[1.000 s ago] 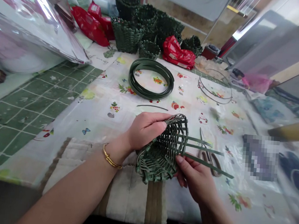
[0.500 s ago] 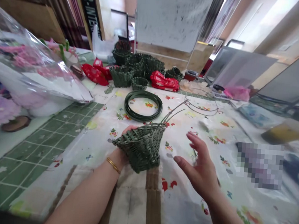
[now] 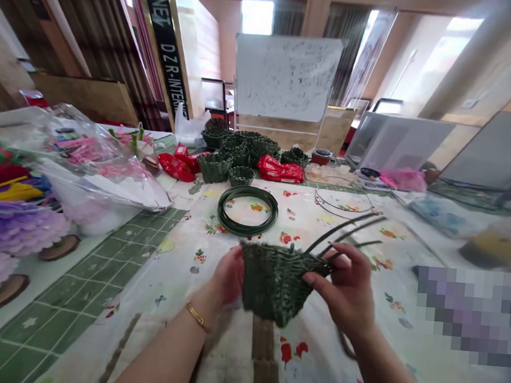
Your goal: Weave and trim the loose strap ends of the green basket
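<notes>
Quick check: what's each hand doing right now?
Left hand: closed on the green woven basket.
Right hand: closed on the basket's right rim, by the loose strips.

- The room is bright with daylight, which comes from the windows (image 3: 257, 16) at the back; the glass there is washed out to white.
- The light is soft, and shadows on the tabletop (image 3: 179, 256) are weak.
- The clear plastic wrap (image 3: 106, 174) shows glare.
- The edges bend strongly (wide lens), and the corners go dark.
- The lower part is smeared by motion.
- A pixelated patch (image 3: 471, 309) covers one area at the right.
</notes>
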Demonstrator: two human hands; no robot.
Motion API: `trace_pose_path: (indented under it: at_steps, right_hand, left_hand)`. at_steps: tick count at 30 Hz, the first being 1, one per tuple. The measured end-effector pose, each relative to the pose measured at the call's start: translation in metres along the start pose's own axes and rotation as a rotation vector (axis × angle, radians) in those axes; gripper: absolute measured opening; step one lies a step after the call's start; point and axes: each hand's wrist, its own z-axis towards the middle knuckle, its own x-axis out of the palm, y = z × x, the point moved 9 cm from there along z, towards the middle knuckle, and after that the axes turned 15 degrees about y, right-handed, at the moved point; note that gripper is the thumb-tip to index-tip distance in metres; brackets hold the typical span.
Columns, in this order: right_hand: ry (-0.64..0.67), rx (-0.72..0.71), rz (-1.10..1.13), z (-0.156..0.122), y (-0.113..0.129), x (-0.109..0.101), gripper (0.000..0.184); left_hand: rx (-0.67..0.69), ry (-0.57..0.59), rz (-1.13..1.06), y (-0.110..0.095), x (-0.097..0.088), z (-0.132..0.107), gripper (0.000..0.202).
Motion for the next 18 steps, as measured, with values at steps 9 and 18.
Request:
trace_pose_path:
  at_steps: [9,18]
  right_hand:
    - [0.408,-0.281,-0.796,-0.024,0.018,0.028,0.026]
    - [-0.097,0.17,-0.168,-0.035,-0.019,-0.055,0.02]
  left_hand:
    - [0.262,-0.137,0.271,-0.035,0.02,-0.018,0.022]
    - [0.247,-0.167,0.532,-0.042,0.018,-0.021,0.029]
